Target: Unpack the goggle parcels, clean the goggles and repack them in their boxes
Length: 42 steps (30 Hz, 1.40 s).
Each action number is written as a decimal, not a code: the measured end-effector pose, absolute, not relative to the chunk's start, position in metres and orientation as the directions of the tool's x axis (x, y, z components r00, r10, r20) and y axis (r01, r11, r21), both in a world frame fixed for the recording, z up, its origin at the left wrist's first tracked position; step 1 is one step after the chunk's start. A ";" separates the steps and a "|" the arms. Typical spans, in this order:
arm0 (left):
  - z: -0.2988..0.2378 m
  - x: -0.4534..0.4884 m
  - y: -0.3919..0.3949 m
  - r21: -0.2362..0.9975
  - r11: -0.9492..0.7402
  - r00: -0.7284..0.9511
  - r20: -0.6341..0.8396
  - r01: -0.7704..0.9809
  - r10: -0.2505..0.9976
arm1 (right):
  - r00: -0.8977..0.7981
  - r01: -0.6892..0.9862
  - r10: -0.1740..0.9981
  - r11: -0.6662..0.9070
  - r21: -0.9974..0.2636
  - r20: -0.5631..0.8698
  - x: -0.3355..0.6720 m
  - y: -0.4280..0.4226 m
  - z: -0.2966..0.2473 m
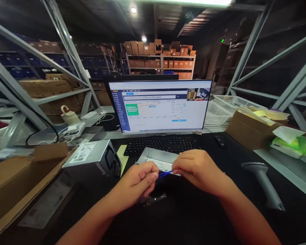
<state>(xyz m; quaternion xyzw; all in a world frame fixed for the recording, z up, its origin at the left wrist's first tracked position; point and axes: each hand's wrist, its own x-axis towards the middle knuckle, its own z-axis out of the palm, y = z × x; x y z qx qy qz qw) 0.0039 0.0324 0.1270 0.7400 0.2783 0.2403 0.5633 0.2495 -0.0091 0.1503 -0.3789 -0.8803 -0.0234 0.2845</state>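
My left hand [137, 182] and my right hand [196, 168] meet over the black desk [193, 217], both pinched on a thin blue strand [165, 174] stretched between them. Just behind my fingers lies a shallow grey tray-like box [156, 157], in front of the black keyboard [163, 144]. A small clear plastic wrapper [154, 199] lies on the desk below my left hand. The monitor [159, 105] shows a web form with a green block.
A grey product box [94, 160] lies left of my hands, with brown cartons [12, 177] further left. A barcode scanner [266, 185] stands at the right, a mouse [220, 140] near it. A carton with papers [255, 127] and white baskets [224, 107] sit at the back right. Metal racking surrounds the desk.
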 end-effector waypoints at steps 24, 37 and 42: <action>0.131 -0.013 0.054 0.772 -0.571 0.793 0.148 0.281 0.591 | -0.321 0.509 0.738 0.663 -0.548 0.594 0.257 -0.009 0.153; 0.107 -0.046 0.066 0.451 -0.671 0.606 0.303 0.589 0.736 | 0.172 -0.058 0.882 0.453 -0.890 0.438 0.248 0.008 0.137; 0.125 -0.040 0.050 0.329 -0.746 0.560 0.505 0.579 0.657 | 0.293 0.064 0.751 0.603 -0.795 0.592 0.237 0.006 0.132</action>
